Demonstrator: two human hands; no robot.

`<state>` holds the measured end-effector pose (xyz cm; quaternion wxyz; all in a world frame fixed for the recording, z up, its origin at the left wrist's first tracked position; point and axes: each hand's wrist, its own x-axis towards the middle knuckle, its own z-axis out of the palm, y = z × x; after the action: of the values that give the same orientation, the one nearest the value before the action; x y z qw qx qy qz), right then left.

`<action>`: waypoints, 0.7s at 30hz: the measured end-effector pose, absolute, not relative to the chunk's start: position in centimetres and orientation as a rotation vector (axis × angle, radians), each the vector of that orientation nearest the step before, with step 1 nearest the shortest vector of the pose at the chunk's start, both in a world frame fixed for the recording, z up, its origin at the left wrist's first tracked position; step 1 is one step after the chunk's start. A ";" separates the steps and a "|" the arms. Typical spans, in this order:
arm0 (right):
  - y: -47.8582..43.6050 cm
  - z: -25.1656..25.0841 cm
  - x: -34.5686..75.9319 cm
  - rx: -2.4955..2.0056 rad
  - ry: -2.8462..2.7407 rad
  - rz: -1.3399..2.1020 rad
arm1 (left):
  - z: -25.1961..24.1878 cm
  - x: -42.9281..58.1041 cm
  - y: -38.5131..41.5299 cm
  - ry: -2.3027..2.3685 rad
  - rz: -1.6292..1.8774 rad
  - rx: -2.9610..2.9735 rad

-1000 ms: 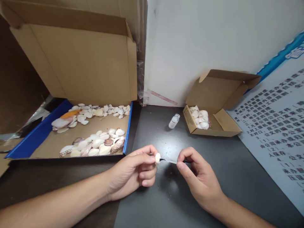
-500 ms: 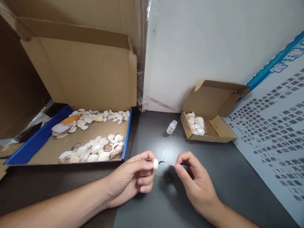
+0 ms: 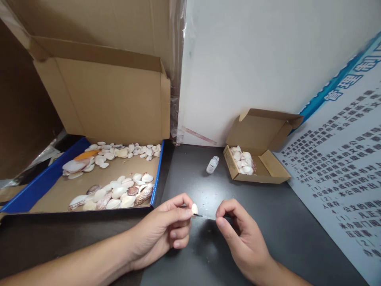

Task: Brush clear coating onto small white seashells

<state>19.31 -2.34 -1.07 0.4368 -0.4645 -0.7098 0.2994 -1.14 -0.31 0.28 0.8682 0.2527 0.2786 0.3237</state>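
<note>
Between thumb and forefinger, my left hand (image 3: 169, 228) pinches a small pale shell (image 3: 194, 209) above the dark table. My right hand (image 3: 242, 234) grips a thin brush-like tool (image 3: 205, 217) with a dark tip and a clear shaft. The dark tip meets the lower edge of the shell. Beyond the hands, a small clear glass bottle (image 3: 212, 165) with a whitish label stands with its neck uncovered. Whether anything is on the tool's tip cannot be made out.
On the left lies an open blue-edged cardboard box (image 3: 56, 194) with several shells in two groups. A smaller open cardboard box (image 3: 270, 177) at the back right holds white shells. A printed poster (image 3: 336, 171) leans along the right side, beside a white panel (image 3: 238, 59).
The tool's dark tip has come to the shell's lower edge, where a small gap was before. The shell has turned a little. The whole view has shifted slightly.
</note>
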 end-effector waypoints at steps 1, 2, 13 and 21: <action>-2.3 -1.0 19.3 -1.188 -1.754 0.728 | 0.3 -1.1 -0.3 0.581 0.677 0.533; -2.2 -1.0 19.2 -1.218 -1.741 0.715 | 0.3 -1.1 -0.3 0.577 0.676 0.535; -2.5 -1.3 19.6 -1.074 -1.796 0.761 | 0.1 -1.1 -0.3 0.566 0.685 0.540; -2.0 -1.1 19.2 -1.197 -1.705 0.706 | 0.1 -1.2 -0.5 0.567 0.683 0.532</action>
<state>19.20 -2.04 -1.07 0.4540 -0.4850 -0.6906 0.2859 -1.17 -0.45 0.08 0.8689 0.2545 0.2711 0.3267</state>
